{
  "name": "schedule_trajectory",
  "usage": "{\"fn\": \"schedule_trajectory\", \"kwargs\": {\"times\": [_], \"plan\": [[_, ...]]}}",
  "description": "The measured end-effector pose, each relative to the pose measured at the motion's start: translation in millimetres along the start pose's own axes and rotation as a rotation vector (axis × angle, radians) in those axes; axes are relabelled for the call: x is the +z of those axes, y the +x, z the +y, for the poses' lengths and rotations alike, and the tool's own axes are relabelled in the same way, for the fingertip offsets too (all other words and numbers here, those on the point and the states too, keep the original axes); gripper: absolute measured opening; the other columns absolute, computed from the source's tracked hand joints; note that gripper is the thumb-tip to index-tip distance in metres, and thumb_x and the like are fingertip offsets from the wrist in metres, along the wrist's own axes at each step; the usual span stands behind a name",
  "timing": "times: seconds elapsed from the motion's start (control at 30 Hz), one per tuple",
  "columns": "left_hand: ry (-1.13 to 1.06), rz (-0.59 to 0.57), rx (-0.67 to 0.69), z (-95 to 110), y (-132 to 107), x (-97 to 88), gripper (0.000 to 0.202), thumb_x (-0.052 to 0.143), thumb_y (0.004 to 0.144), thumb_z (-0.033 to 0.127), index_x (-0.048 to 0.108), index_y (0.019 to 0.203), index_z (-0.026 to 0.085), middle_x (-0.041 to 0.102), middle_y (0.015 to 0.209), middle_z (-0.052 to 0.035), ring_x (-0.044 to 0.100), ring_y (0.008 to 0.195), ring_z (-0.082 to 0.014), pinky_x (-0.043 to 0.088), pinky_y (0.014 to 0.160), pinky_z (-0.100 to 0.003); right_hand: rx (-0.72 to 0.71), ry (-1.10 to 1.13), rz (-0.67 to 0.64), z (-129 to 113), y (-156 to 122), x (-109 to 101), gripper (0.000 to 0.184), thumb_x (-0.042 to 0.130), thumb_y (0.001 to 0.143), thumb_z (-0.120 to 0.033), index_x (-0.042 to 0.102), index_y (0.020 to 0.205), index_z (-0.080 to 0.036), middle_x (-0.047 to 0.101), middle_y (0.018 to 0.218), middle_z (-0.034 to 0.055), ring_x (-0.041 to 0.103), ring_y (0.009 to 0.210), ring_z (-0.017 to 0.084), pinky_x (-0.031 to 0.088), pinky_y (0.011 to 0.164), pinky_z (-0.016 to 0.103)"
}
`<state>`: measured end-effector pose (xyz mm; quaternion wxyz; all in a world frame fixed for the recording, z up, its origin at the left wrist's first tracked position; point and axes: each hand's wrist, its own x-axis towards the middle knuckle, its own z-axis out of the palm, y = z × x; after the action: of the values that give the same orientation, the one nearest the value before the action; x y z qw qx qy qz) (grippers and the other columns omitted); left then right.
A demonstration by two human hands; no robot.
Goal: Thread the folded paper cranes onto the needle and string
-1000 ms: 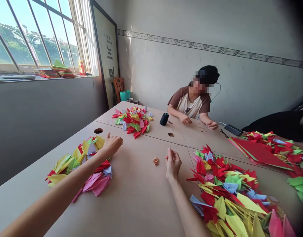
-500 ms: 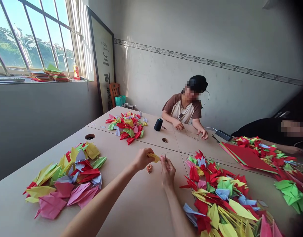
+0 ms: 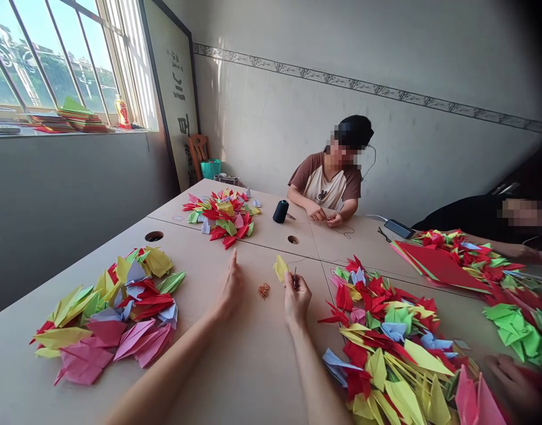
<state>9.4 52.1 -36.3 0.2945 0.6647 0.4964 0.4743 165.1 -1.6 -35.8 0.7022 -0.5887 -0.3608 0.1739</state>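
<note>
Pinching slim needle (image 3: 294,275) in our right hand (image 3: 297,300), fingers (image 3: 289,289) tight on it; our left hand (image 3: 230,289) empty, fingers extended; yellow paper crane (image 3: 280,268) just beside needle, perhaps on thread, hard to tell.

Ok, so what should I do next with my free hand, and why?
I'd probably pinch one bead from the small heap of orange beads with your left hand. That hand is empty and lies right beside the heap, while your right hand holds the needle ready, with a yellow paper crane beside its tip.
</note>
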Motion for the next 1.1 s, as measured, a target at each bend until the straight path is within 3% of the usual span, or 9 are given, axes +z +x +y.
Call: {"fn": "schedule_trajectory", "kwargs": {"times": [0.07, 0.13, 0.3, 0.43, 0.53, 0.63, 0.87, 1.1], "plan": [[-0.019, -0.058, -0.008, 1.3, -12.2, 5.5, 0.069, 0.043, 0.076, 0.010, 0.026, 0.141, 0.024, 0.036, 0.143, -0.0101, 0.050, 0.116, -0.0232, 0.038, 0.098, -0.040, 0.016, 0.009, -0.012, -1.1, 0.4, 0.0, 0.040, 0.058, 0.074, -0.053, 0.059, 0.070, -0.014, 0.056, 0.057, 0.0002, 0.051, 0.057, 0.013, 0.039, 0.055, 0.023], [-0.148, -0.117, -0.057, 12.9, -20.4, 13.9, 0.067, 0.043, 0.078, 0.012, 0.024, 0.141, 0.023, 0.038, 0.141, -0.0117, 0.057, 0.108, -0.0210, 0.044, 0.091, -0.037, 0.023, 0.021, -0.034, -5.0, -0.4, -0.3, 0.039, 0.058, 0.074, -0.054, 0.058, 0.068, -0.015, 0.059, 0.059, 0.0017, 0.054, 0.059, 0.015, 0.040, 0.057, 0.024], [-0.399, -0.119, -0.155, 46.8, -20.2, 22.4, 0.047, 0.046, 0.085, 0.035, 0.043, 0.128, 0.016, 0.057, 0.116, -0.0135, 0.061, 0.086, -0.0169, 0.050, 0.070, -0.028, -0.011, 0.028, -0.100, -16.3, -7.9, 3.2, 0.035, 0.056, 0.079, -0.050, 0.058, 0.072, -0.016, 0.062, 0.062, 0.0024, 0.057, 0.062, 0.015, 0.043, 0.062, 0.025], [-0.560, -0.202, -0.115, 49.6, -15.8, 15.7, 0.037, 0.051, 0.082, 0.045, 0.060, 0.099, 0.013, 0.063, 0.085, -0.0055, 0.057, 0.065, -0.0124, 0.046, 0.058, -0.023, -0.061, 0.033, -0.257, -21.3, -17.5, 11.1, 0.034, 0.052, 0.082, -0.048, 0.056, 0.068, -0.017, 0.061, 0.059, 0.0012, 0.055, 0.054, 0.013, 0.043, 0.055, 0.023], [-0.549, -0.150, -0.084, 44.6, -15.9, 14.1, 0.033, 0.054, 0.080, 0.045, 0.059, 0.076, 0.012, 0.056, 0.065, 0.0000, 0.050, 0.058, -0.0099, 0.041, 0.055, -0.021, -0.075, -0.001, -0.315, -21.4, -21.6, 14.1, 0.031, 0.053, 0.083, -0.046, 0.058, 0.072, -0.017, 0.061, 0.059, 0.0006, 0.054, 0.052, 0.013, 0.043, 0.052, 0.022], [-0.559, -0.126, -0.065, 42.4, -17.7, 15.4, 0.030, 0.054, 0.081, 0.043, 0.057, 0.075, 0.013, 0.052, 0.063, 0.0015, 0.047, 0.056, -0.0086, 0.040, 0.054, -0.019, -0.086, -0.033, -0.317, -19.1, -21.8, 13.5, 0.029, 0.053, 0.083, -0.044, 0.059, 0.076, -0.017, 0.060, 0.063, 0.0007, 0.054, 0.053, 0.012, 0.043, 0.051, 0.021], [-0.719, -0.285, -0.100, 42.7, -21.4, 15.1, 0.027, 0.058, 0.080, 0.040, 0.057, 0.085, 0.013, 0.057, 0.074, -0.0008, 0.051, 0.057, -0.0088, 0.042, 0.054, -0.020, -0.093, -0.025, -0.325, -18.9, -23.7, 11.7, 0.028, 0.048, 0.087, -0.043, 0.052, 0.075, -0.018, 0.055, 0.062, -0.0010, 0.052, 0.054, 0.011, 0.043, 0.051, 0.020], [-0.751, -0.333, -0.093, 37.9, -17.4, 14.1, 0.026, 0.059, 0.080, 0.038, 0.059, 0.082, 0.012, 0.057, 0.071, -0.0013, 0.051, 0.057, -0.0098, 0.042, 0.054, -0.022, -0.062, 0.010, -0.339, -22.9, -22.2, 12.4, 0.023, 0.052, 0.085, -0.039, 0.054, 0.080, -0.016, 0.061, 0.068, 0.0020, 0.056, 0.057, 0.012, 0.046, 0.053, 0.021]]}}
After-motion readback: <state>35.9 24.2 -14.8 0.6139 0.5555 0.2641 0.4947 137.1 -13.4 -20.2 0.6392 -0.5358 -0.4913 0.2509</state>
